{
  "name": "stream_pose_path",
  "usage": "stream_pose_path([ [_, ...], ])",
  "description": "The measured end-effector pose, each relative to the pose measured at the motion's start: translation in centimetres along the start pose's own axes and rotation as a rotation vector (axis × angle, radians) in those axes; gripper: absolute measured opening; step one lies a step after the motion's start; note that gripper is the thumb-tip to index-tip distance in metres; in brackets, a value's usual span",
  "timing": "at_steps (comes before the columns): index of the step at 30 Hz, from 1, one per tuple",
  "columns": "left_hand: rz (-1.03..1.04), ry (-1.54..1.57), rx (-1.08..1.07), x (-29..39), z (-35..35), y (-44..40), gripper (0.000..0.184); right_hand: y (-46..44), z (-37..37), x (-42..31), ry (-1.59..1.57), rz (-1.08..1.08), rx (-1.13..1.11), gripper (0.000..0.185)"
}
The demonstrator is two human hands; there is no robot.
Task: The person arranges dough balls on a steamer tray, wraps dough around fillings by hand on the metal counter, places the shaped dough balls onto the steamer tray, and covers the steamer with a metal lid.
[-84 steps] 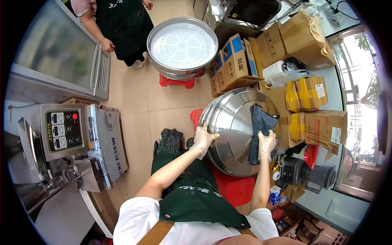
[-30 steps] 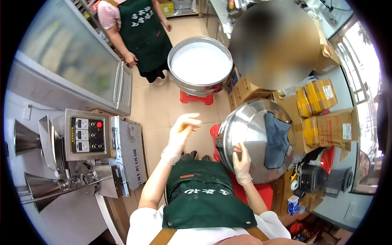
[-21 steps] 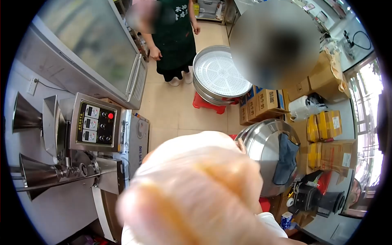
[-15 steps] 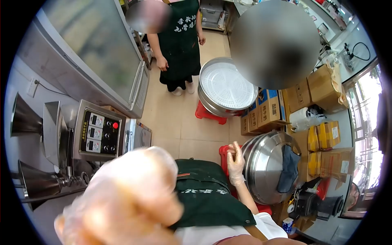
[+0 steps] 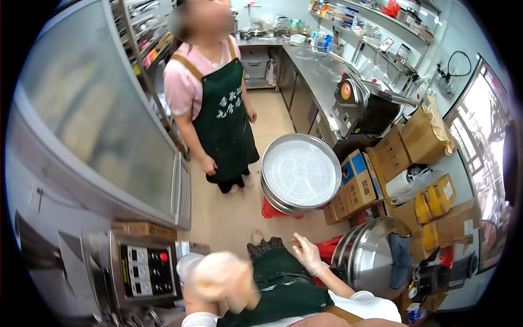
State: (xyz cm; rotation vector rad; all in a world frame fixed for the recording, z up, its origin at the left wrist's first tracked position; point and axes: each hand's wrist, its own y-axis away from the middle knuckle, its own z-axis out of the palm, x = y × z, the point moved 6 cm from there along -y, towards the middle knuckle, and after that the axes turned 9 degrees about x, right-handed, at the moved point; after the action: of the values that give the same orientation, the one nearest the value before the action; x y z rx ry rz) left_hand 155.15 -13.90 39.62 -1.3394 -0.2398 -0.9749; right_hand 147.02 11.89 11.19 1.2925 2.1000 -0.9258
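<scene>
My left hand [image 5: 223, 279], in a clear plastic glove, is raised in front of my dark green apron [image 5: 278, 278]. Motion smears its fingers, so whether it holds anything cannot be seen. My right hand [image 5: 306, 255], gloved the same way, hangs over the floor with loosely bent fingers slightly apart and nothing in it. Beside that hand stands a stack of steel steamer tiers with a domed lid [image 5: 376, 256]. A dark cloth [image 5: 400, 259] lies over the lid. Farther ahead is a round steamer with a perforated tray [image 5: 302, 171], on a red stool [image 5: 280, 210].
A co-worker [image 5: 220, 109] in a matching apron stands ahead on the left. On my left are a control panel machine [image 5: 144, 267] and a glass-doored cabinet [image 5: 92, 109]. Cardboard boxes [image 5: 357, 182] line the right side, near a steel counter [image 5: 310, 71] bearing a black machine [image 5: 365, 106].
The view has tilted up, showing more of the counter and the co-worker. My left hand has drawn away from the camera toward my apron. My right hand stays beside the lidded steamer.
</scene>
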Motion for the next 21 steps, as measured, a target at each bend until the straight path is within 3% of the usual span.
stream_pose_path([
  [1,-0.285,-0.252,-0.296,-3.1,-2.1,-2.0,0.013,-1.2,0.7,1.3,0.041,0.034,-0.031,0.052],
  [3,-0.636,-0.813,-0.058,-10.4,-7.7,-0.3,0.009,-4.3,2.0,3.1,0.179,0.122,-0.118,0.052],
  [5,-0.723,-1.601,-0.262,-17.0,-14.7,5.7,0.016,-7.7,3.2,4.5,0.302,0.113,-0.222,0.056],
  [7,-1.168,-1.625,-0.346,-20.9,-20.9,12.2,0.025,-11.2,4.0,4.8,0.331,0.11,-0.286,0.058],
  [9,-1.273,-1.348,-0.256,-21.6,-24.3,14.6,0.032,-15.2,5.1,4.7,0.327,0.165,-0.393,0.058],
  [14,-1.388,-1.377,0.016,-20.8,-29.5,11.1,0.036,-22.0,8.6,5.1,0.355,0.208,-0.597,0.054],
  [17,-1.307,-1.278,0.091,-22.4,-33.1,7.4,0.037,-24.7,11.2,6.2,0.323,0.259,-0.638,0.051],
  [21,-1.255,-1.234,-0.069,-25.4,-38.6,3.3,0.038,-27.3,13.6,6.4,0.322,0.37,-0.586,0.052],
])
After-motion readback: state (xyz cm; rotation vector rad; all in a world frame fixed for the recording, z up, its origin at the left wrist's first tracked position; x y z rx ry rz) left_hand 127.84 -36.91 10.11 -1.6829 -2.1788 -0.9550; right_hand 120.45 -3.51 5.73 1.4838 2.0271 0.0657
